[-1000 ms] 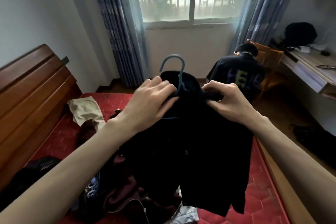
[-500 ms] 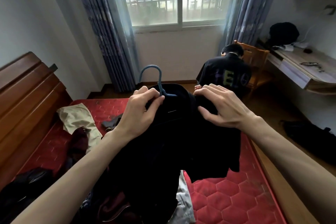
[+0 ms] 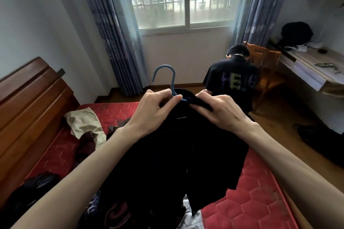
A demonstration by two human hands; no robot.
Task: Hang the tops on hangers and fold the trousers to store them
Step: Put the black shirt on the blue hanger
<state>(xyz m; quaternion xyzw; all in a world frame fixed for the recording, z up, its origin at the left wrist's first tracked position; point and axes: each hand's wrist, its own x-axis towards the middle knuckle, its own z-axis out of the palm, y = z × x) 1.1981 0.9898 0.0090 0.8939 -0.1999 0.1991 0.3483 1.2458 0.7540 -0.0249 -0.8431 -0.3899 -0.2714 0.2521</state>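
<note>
A black top [image 3: 178, 158] hangs in the air in front of me over the red mattress [image 3: 247, 201]. A blue hanger [image 3: 165, 74] sits inside its neck, with only the hook showing above the collar. My left hand [image 3: 154, 111] pinches the collar and the hanger's neck on the left side. My right hand [image 3: 221, 111] grips the collar fabric on the right. The hanger's arms are hidden inside the top.
Beige trousers [image 3: 85, 124] and dark clothes [image 3: 87, 147] lie on the mattress by the wooden headboard [image 3: 28, 109]. More garments pile at the near edge [image 3: 111, 212]. A person in a dark shirt [image 3: 234, 83] crouches by a wooden chair [image 3: 264, 61] and a desk [image 3: 309, 69].
Both hands stay at the collar; the right hand has gone from flat fingers pressing the fabric to a pinch on the collar. The view has shifted a little.
</note>
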